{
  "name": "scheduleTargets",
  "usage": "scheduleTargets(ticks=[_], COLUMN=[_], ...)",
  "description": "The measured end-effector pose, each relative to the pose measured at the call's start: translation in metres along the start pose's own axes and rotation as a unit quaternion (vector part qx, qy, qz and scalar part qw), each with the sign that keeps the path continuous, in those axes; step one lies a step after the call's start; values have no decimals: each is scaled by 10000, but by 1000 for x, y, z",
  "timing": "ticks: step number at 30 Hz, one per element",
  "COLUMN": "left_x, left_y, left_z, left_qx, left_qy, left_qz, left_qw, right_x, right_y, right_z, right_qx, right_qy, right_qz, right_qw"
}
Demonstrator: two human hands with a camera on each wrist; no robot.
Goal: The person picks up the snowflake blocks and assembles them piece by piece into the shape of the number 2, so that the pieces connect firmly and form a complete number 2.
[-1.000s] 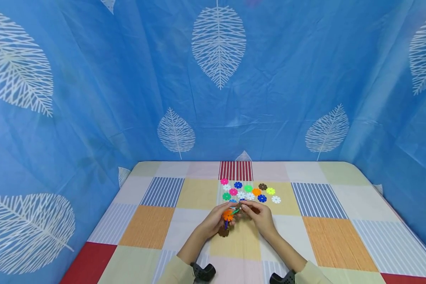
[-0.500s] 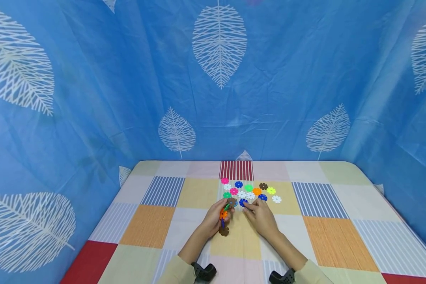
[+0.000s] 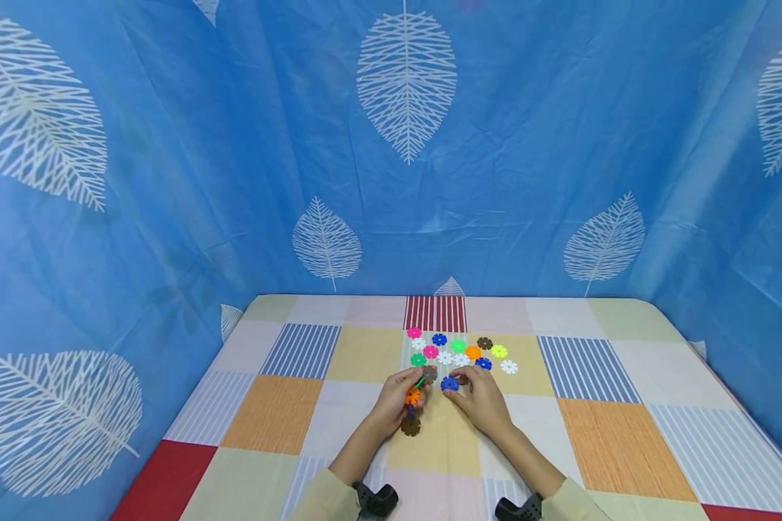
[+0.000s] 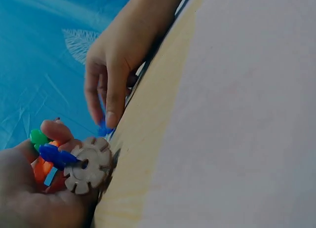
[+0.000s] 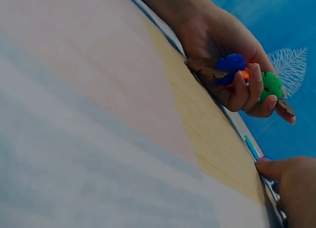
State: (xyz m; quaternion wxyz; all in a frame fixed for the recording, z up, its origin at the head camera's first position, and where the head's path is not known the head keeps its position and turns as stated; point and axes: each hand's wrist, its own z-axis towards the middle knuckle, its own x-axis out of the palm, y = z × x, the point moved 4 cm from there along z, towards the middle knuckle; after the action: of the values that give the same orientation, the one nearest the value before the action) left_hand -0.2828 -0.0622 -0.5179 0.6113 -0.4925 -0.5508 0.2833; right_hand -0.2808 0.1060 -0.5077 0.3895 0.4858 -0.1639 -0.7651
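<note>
My left hand [image 3: 389,404] grips a chain of interlocked flower-shaped notched plastic discs. At its far end is a brown disc [image 3: 430,373], joined to a green disc [image 5: 271,87]. Below that come an orange disc [image 3: 413,396] and a blue disc [image 4: 57,156]. Another brown disc [image 3: 410,426] hangs at the near end, facing the camera in the left wrist view. Just to the right, my right hand [image 3: 484,402] pinches a loose blue notched disc [image 3: 450,384] by its right edge between thumb and fingers. Fingers partly cover the chain's middle.
Beyond the hands, several loose notched discs lie flat on the patchwork tablecloth [image 3: 358,354], among them a pink disc [image 3: 414,333], an orange disc [image 3: 473,352] and a yellow disc [image 3: 499,351]. A blue leaf-print curtain [image 3: 495,145] surrounds the table's back and sides.
The right hand has left the chain's far brown disc, reached the blue disc on the table and drawn it slightly nearer. My left hand keeps its grip, with the chain turned a little.
</note>
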Motion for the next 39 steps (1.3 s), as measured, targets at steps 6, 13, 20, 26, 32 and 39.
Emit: scheduleTargets(ticks=[6,13,20,26,32,39], left_x=[1,3,4,4,7,6], left_y=[-2,-3,-1,-2,-6,-3], left_z=[0,-1,0,0,-1,1], left_qx=[233,283,332,393,321,456], left_qy=[-29,11,239,314,447,240], left_qz=[300,405,552,685,684,916], left_qw=[9993,9988,9976,9964,9961,9945], right_x=[-2,-2,-3,-4,-12,-4], right_y=[-2,4,7,11,28,25], right_z=[2,0,-1,0,1,0], right_qx=[259,-123,-488,-896,-1090,-1291], right_qy=[-344,-291,-390,-476,-430,-548], right_qz=[2163,2935,2522,2372,2408,2156], right_qw=[9754,9554,9656,9662,9635,9664])
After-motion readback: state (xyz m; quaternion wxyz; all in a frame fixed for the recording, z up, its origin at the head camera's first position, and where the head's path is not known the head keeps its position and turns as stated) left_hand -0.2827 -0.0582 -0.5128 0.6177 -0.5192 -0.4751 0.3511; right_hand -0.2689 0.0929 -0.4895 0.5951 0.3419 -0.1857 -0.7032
